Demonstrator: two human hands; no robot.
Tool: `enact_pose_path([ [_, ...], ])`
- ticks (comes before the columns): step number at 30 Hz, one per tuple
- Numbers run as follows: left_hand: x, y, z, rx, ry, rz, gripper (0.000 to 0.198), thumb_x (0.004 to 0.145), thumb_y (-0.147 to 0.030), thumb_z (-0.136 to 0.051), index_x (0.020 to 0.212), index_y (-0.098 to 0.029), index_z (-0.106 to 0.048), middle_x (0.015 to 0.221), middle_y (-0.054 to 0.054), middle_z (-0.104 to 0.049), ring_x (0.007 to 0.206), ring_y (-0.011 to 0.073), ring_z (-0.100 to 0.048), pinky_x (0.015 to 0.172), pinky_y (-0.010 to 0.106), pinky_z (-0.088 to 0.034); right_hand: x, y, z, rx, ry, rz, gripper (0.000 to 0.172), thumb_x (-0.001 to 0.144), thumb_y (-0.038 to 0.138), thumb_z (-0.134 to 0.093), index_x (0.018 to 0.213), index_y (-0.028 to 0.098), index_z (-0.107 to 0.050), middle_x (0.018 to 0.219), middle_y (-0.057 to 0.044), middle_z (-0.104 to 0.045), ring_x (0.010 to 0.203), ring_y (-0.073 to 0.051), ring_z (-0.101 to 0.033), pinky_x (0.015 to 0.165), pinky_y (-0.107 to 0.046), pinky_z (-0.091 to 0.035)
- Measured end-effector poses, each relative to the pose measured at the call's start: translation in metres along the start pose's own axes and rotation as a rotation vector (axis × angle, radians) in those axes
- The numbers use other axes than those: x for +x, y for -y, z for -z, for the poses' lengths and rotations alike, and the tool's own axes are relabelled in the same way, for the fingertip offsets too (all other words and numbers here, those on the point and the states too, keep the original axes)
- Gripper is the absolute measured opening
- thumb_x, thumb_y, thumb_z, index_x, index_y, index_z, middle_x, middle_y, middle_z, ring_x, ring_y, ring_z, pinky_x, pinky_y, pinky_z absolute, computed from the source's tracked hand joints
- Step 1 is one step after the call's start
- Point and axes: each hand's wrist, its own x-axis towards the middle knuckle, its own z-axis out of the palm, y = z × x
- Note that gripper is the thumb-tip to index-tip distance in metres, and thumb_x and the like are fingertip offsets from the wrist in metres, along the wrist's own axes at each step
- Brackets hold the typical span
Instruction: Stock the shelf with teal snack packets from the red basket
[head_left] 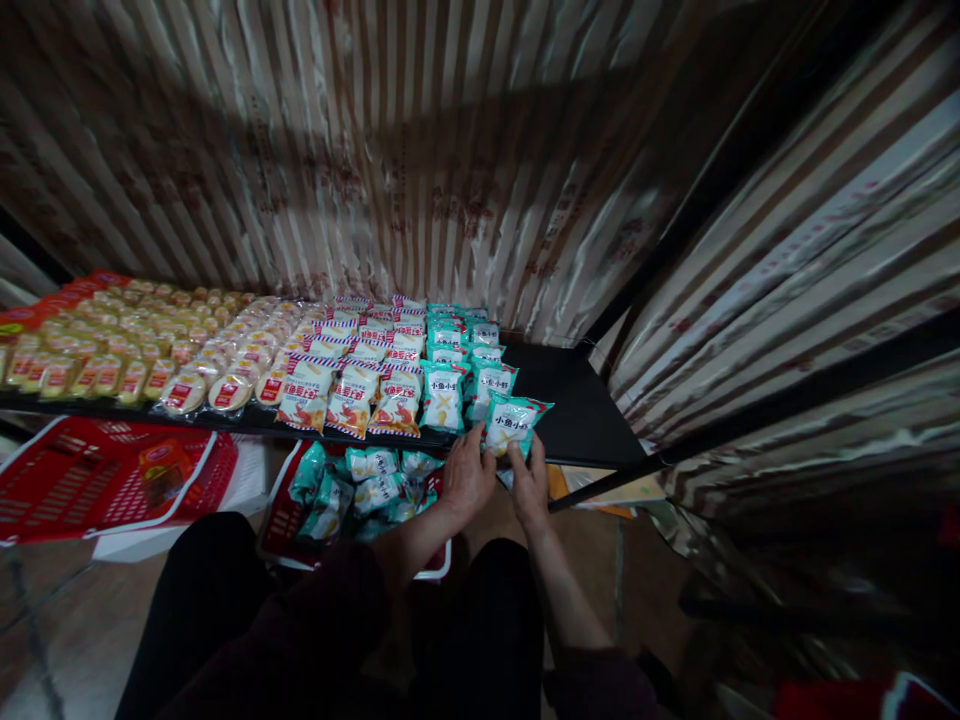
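Observation:
At the shelf's front edge, a teal-and-white snack bag [511,424] is between my two hands, its printed front facing me. My left hand [469,472] grips its lower left side, with the thumb against the bag. On its lower right side, my right hand [529,482] has thumb and fingers closed on it. Just behind and to the left, matching teal bags [444,395] stand in rows on the black shelf [577,400]. Below my left forearm, a red basket [279,515] with a white rim holds several more of these teal bags [375,490].
Left of the teal rows are white-and-orange snack bags [350,398], round wrapped snacks [230,390] and small yellowish packs [97,375]. Another red basket [67,480] lies at lower left. Striped sheeting [420,150] hangs behind, and a dark metal bar [720,430] runs along the right.

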Motion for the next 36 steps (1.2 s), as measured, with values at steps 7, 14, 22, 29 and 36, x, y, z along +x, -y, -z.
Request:
enact_pose_path([
  [7,0.017,-0.004,-0.007,0.041,0.031,0.06,0.051,0.085,-0.015,-0.043,0.134,-0.005,-0.045,0.132,0.018,-0.056,0.124,0.0254,-0.051,0.107,0.039,-0.04,0.02,-0.008,-0.007,-0.104,0.007,-0.008,0.064,0.084,0.058,-0.046,0.135,0.02,-0.045,0.135,-0.013,-0.052,0.124,-0.027,-0.047,0.107,-0.048,-0.034],
  [14,0.018,0.003,-0.012,0.076,0.041,0.058,0.057,0.082,-0.011,-0.041,0.14,-0.008,-0.038,0.133,0.018,-0.054,0.125,0.025,-0.05,0.108,0.039,-0.039,0.027,-0.008,-0.012,-0.199,0.058,-0.022,0.068,0.086,0.061,-0.04,0.14,0.02,-0.039,0.139,-0.015,-0.049,0.127,-0.029,-0.047,0.107,-0.05,-0.034],
  [22,0.011,0.011,-0.018,0.096,0.023,-0.079,0.063,0.082,-0.008,-0.039,0.144,-0.011,-0.032,0.151,0.017,-0.032,0.141,0.0268,-0.028,0.115,0.044,-0.031,0.032,-0.004,-0.015,-0.226,0.092,0.011,0.082,0.086,0.062,-0.04,0.15,0.016,-0.018,0.151,-0.017,-0.034,0.136,-0.03,-0.037,0.109,-0.051,-0.032],
  [29,0.01,0.025,-0.028,0.209,0.027,-0.187,0.061,0.082,-0.006,-0.04,0.143,-0.012,-0.035,0.153,0.02,-0.025,0.143,0.0301,-0.024,0.114,0.048,-0.032,0.036,-0.002,-0.014,-0.206,0.127,0.044,0.077,0.086,0.061,-0.041,0.148,0.016,-0.026,0.152,-0.014,-0.034,0.139,-0.027,-0.034,0.113,-0.047,-0.027],
  [36,0.007,0.023,-0.03,0.276,0.008,-0.231,0.064,0.08,-0.004,-0.04,0.144,-0.011,-0.03,0.152,0.021,-0.026,0.143,0.0317,-0.023,0.111,0.052,-0.035,0.055,0.005,-0.012,-0.226,0.153,-0.08,0.086,0.083,0.066,-0.043,0.149,0.016,-0.023,0.147,-0.016,-0.041,0.133,-0.031,-0.042,0.109,-0.048,-0.032],
])
